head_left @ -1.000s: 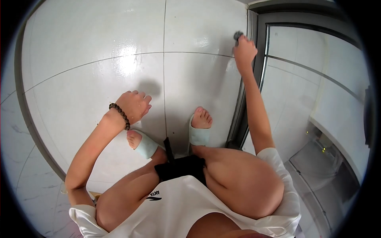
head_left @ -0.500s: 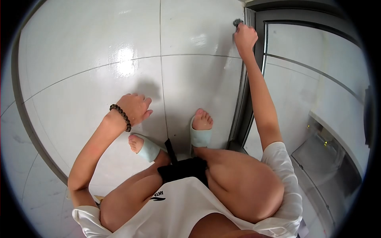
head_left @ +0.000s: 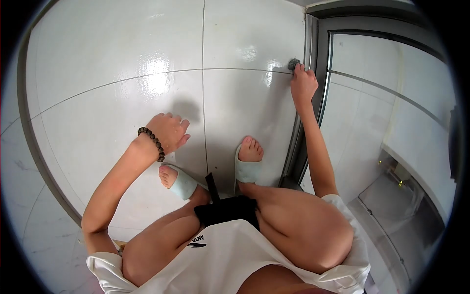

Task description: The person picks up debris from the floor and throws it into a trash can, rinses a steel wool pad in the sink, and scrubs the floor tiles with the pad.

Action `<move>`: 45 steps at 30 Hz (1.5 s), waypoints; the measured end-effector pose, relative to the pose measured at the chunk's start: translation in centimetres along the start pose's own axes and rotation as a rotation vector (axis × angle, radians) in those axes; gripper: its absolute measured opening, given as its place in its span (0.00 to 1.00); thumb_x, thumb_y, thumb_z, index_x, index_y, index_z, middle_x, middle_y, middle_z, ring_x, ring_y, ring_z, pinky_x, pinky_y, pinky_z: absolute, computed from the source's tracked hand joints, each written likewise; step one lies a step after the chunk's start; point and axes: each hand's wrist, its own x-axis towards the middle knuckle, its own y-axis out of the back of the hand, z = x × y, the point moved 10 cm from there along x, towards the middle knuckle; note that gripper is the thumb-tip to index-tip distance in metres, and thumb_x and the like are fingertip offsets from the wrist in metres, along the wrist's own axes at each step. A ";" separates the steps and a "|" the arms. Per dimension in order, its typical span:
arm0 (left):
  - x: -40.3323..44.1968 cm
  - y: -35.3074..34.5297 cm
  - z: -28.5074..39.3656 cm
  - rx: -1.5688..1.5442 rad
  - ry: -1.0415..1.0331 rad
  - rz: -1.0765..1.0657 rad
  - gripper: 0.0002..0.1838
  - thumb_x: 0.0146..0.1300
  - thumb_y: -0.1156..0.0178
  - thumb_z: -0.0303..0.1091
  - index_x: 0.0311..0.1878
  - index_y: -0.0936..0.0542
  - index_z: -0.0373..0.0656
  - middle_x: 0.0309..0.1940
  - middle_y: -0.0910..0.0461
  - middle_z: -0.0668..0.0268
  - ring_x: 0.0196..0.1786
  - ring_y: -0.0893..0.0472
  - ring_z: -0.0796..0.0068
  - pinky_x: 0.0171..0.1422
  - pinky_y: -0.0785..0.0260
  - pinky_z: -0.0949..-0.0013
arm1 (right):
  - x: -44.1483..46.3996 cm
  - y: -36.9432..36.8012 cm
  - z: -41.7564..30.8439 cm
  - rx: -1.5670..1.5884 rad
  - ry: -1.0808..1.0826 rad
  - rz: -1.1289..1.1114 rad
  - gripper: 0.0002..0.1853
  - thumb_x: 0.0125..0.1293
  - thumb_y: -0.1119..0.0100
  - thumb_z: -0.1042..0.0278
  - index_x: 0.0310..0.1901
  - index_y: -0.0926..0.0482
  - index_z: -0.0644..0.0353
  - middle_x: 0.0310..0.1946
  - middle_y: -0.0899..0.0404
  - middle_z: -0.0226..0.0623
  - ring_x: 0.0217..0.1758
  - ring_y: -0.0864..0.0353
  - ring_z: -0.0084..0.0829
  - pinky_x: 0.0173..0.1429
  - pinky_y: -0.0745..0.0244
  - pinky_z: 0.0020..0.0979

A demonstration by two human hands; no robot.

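My right hand (head_left: 304, 84) is closed on a grey steel wool scrubber (head_left: 293, 64). It holds the scrubber against the wet white tiled floor (head_left: 245, 98), beside the metal door frame (head_left: 313, 44) and close to a tile joint. Nothing shows in my left hand (head_left: 169, 132), which hovers above the tiles with its thumb apart and fingers loosely bent. Its fingertips are partly turned out of sight, and its shadow falls on the floor just beyond. A dark bead bracelet (head_left: 153, 143) circles that wrist.
My feet in pale slippers (head_left: 248, 170) stand on the tiles between my hands. A black strap-like piece (head_left: 212, 187) hangs between my knees. Glass panels (head_left: 364, 93) in dark frames rise on the right. A curved dark edge (head_left: 24, 108) borders the floor at left.
My right hand has drawn the scrubber toward me along the door frame, from near the far corner to the tile joint. My left hand has barely moved.
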 end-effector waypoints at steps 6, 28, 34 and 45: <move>0.1 0.5 0.0 -0.013 0.009 -0.001 0.14 0.69 0.40 0.43 0.40 0.21 0.40 0.33 0.19 0.59 0.40 0.18 0.57 0.48 0.25 0.58 | 7.3 -1.3 -0.3 -0.037 0.039 0.015 0.13 0.51 0.39 0.78 0.41 0.19 0.61 0.35 0.17 0.40 0.38 0.18 0.44 0.39 0.19 0.44; 0.0 1.3 0.7 0.010 0.016 0.016 0.12 0.69 0.40 0.42 0.39 0.22 0.42 0.33 0.19 0.61 0.40 0.19 0.59 0.48 0.26 0.58 | 8.4 -2.1 -0.3 0.016 0.037 0.015 0.13 0.54 0.39 0.79 0.43 0.18 0.58 0.35 0.18 0.40 0.41 0.19 0.47 0.45 0.20 0.45; 0.1 2.2 1.3 0.051 0.001 0.028 0.12 0.68 0.39 0.41 0.39 0.21 0.41 0.33 0.19 0.61 0.40 0.19 0.60 0.48 0.26 0.59 | 0.3 0.0 -0.5 0.157 0.064 0.041 0.24 0.47 0.37 0.84 0.50 0.21 0.66 0.45 0.19 0.41 0.44 0.22 0.45 0.50 0.22 0.40; -0.1 1.4 0.5 0.038 0.034 -0.009 0.10 0.68 0.38 0.39 0.39 0.22 0.42 0.33 0.21 0.63 0.40 0.20 0.62 0.46 0.26 0.61 | 14.2 -3.6 0.5 0.037 0.191 0.123 0.16 0.52 0.38 0.80 0.46 0.16 0.60 0.45 0.15 0.41 0.40 0.19 0.49 0.45 0.19 0.45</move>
